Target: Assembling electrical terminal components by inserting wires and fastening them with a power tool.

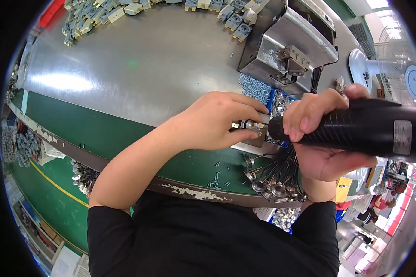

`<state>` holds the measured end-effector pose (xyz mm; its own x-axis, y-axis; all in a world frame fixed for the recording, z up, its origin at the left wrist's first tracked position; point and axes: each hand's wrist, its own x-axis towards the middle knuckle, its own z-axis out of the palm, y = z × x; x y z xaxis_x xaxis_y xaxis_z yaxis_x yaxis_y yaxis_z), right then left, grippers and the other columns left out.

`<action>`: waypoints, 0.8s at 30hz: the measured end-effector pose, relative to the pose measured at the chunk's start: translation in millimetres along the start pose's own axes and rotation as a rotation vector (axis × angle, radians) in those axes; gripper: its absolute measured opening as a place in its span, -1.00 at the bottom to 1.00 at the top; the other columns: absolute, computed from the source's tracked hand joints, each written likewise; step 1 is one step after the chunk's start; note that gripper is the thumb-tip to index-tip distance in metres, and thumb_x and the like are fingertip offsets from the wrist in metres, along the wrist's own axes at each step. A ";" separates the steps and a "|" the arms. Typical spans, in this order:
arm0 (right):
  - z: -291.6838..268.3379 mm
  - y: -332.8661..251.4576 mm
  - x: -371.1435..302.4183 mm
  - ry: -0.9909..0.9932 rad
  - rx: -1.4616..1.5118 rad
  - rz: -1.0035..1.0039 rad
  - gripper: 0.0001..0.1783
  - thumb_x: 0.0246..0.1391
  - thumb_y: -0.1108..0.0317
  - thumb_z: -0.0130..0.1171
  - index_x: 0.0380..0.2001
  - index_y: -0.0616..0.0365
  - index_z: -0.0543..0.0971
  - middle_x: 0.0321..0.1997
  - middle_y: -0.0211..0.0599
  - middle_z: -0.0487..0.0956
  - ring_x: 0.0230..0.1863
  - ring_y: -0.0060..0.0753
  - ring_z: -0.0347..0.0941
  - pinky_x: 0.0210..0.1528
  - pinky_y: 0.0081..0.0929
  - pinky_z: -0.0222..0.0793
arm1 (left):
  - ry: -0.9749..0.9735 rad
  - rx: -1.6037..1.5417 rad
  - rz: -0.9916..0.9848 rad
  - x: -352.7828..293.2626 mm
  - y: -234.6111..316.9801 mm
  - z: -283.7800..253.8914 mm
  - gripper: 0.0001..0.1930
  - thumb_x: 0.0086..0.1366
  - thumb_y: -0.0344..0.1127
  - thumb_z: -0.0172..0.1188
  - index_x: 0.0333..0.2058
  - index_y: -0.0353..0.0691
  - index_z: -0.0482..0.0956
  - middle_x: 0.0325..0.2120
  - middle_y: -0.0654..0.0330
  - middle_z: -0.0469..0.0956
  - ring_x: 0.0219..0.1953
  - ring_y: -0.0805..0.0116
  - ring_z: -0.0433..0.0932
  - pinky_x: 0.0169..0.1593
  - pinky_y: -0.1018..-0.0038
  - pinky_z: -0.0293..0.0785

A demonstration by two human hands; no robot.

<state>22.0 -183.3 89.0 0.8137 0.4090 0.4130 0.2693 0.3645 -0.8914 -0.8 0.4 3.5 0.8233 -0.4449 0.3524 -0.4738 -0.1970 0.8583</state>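
My right hand [316, 131] is wrapped round a thick black power screwdriver [360, 127], which lies nearly level with its nose pointing left. My left hand [219, 121] pinches a small part with metal tabs and a pale round middle [250, 125] between thumb and fingers. The screwdriver's nose comes right up to this part; whether the bit touches a screw in it I cannot tell. Just beyond my left fingertips lies a heap of small silver screws [255, 88]. Beside it a blue bin [275, 99] of small metal pieces is partly hidden by my right hand.
A metal fixture [291, 51] stands at the back right. Several grey and cream assembled parts [99, 14] lie along the far edge of the steel plate [148, 64]. Black wires with round metal caps [278, 189] lie near the table's front edge, with loose screws [216, 181] to their left.
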 end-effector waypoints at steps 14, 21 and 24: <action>-6.8 12.3 -2.8 -0.200 0.004 -0.185 -0.03 -0.06 -0.61 0.01 0.08 0.02 0.23 -0.52 -0.36 0.43 -0.60 -0.45 0.39 -0.50 -0.44 0.38 | -0.012 0.018 -0.004 -1.6 -0.9 0.2 -0.75 0.12 -0.29 0.36 -0.21 -0.21 0.70 -0.14 0.21 0.67 -0.11 0.16 0.64 -0.07 0.32 0.56; -9.3 3.5 -1.3 -0.178 -0.015 -0.139 0.06 -0.02 -0.63 -0.05 0.23 0.04 0.18 -0.53 -0.35 0.41 -0.61 -0.44 0.37 -0.52 -0.43 0.35 | -0.045 0.042 0.012 1.7 -1.4 -0.7 -0.75 0.14 -0.27 0.35 -0.20 -0.20 0.70 -0.12 0.23 0.67 -0.10 0.17 0.64 -0.06 0.33 0.57; -27.0 -12.6 17.2 -0.221 0.065 -0.227 0.17 0.09 -0.59 -0.15 0.45 0.12 -0.04 -0.43 -0.32 0.41 -0.56 -0.42 0.36 -0.49 -0.41 0.35 | -0.031 0.010 0.045 6.3 2.5 1.2 -0.72 0.04 -0.46 0.39 -0.20 -0.29 0.68 -0.13 0.09 0.67 -0.12 0.10 0.66 -0.05 0.31 0.58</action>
<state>46.5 -203.5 102.3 0.6037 0.4801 0.6365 0.3916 0.5168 -0.7613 2.9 -3.9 7.4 0.7914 -0.4802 0.3783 -0.5131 -0.1852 0.8381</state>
